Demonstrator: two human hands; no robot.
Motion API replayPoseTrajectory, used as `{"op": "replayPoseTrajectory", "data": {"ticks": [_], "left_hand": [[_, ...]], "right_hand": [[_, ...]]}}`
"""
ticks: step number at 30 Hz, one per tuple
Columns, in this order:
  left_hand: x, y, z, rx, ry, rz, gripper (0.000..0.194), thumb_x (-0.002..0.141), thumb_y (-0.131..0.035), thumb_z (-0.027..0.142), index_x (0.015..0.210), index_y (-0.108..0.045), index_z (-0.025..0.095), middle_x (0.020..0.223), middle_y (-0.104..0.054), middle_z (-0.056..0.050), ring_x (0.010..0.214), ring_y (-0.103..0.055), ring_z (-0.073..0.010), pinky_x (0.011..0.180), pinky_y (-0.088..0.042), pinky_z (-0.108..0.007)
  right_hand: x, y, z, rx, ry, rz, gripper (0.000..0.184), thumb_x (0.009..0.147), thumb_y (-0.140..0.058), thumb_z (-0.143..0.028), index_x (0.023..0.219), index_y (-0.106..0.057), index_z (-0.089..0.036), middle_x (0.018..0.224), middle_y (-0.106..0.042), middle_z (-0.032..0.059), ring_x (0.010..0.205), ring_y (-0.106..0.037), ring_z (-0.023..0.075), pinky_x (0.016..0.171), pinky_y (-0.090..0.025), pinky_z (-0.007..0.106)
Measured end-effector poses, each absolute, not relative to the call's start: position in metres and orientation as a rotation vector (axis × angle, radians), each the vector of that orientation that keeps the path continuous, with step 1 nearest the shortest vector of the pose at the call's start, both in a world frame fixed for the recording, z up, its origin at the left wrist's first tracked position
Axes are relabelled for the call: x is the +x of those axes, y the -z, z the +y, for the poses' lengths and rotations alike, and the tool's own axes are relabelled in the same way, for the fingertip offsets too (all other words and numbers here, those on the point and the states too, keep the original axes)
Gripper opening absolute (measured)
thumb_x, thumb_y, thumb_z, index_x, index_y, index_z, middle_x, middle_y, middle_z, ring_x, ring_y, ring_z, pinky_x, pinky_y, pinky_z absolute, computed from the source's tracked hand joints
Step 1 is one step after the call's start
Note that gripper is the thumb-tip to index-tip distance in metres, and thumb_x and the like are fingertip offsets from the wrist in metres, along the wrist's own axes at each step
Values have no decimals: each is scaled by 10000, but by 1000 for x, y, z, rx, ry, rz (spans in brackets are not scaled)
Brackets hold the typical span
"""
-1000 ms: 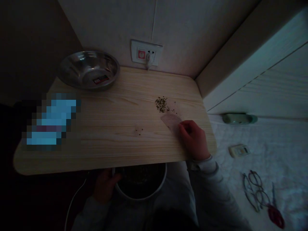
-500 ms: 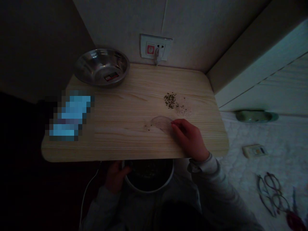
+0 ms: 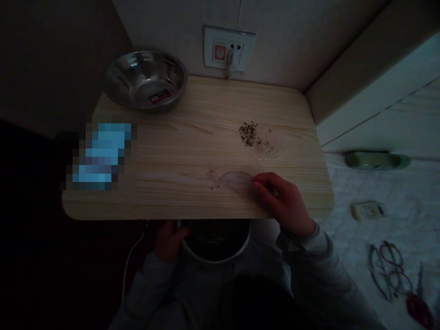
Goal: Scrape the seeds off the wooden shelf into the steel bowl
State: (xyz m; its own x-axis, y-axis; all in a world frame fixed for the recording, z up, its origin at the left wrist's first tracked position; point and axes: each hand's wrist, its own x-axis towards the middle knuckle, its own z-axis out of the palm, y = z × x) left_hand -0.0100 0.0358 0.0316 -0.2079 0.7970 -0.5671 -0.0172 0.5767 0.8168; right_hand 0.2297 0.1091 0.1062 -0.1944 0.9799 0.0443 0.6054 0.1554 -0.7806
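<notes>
My right hand (image 3: 283,197) pinches the right end of a thin, see-through, curved piece (image 3: 235,181), perhaps plastic, held low over the wooden table (image 3: 172,165). A few dark specks lie just left of that piece. Farther back is a small heap of dark seed-like bits (image 3: 248,134), with a pale, clear patch of fine bits (image 3: 270,149) beside it. Below the table's front edge, my left hand (image 3: 168,240) grips the left rim of a dark round pot (image 3: 216,250) with a light rim. The pot's far side is hidden under the table, and its contents are too dark to make out.
A steel bowl (image 3: 144,82) stands at the back left, behind a blurred lit screen (image 3: 103,156). A plug sits in the wall socket (image 3: 229,51). On the white bedding at right are a green dish (image 3: 376,160), a small box (image 3: 369,210) and glasses (image 3: 390,272).
The camera view has tilted slightly, so the table sits higher in the picture. My right hand and the clear piece have shifted a little toward the table's near edge. My left hand keeps its grip.
</notes>
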Motion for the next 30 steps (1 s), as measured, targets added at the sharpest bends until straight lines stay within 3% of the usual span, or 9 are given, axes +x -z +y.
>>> {"op": "replayPoseTrajectory", "data": {"ticks": [7, 15, 20, 30], "left_hand": [[-7, -41, 39, 600, -845, 1609, 174, 460, -596, 180, 626, -648, 183, 583, -655, 5, 723, -596, -248, 715, -432, -359], [-7, -42, 41, 614, -788, 1631, 152, 431, -589, 216, 575, -629, 188, 558, -638, 1, 650, -581, -245, 657, -439, -365], [-7, -36, 39, 580, -817, 1612, 135, 438, -597, 194, 567, -636, 183, 559, -637, 12, 633, -577, -217, 669, -438, -345], [-9, -30, 37, 579, -855, 1580, 232, 431, -601, 184, 654, -663, 177, 597, -663, -2, 724, -599, -260, 692, -444, -361]], "right_hand": [[226, -106, 106, -1516, -907, -1890, 118, 808, -482, -257, 829, -565, -176, 728, -597, 9, 646, -529, 114, 585, -414, 231], [227, -109, 98, -1492, -862, -1933, 108, 813, -483, -239, 827, -568, -174, 733, -602, 6, 638, -519, 99, 588, -411, 213], [226, -106, 95, -1508, -868, -1919, 108, 813, -483, -244, 823, -565, -174, 714, -594, 3, 619, -516, 97, 562, -408, 208], [226, -106, 94, -1551, -857, -1934, 113, 811, -478, -254, 812, -559, -176, 687, -593, 3, 591, -521, 102, 534, -402, 215]]}}
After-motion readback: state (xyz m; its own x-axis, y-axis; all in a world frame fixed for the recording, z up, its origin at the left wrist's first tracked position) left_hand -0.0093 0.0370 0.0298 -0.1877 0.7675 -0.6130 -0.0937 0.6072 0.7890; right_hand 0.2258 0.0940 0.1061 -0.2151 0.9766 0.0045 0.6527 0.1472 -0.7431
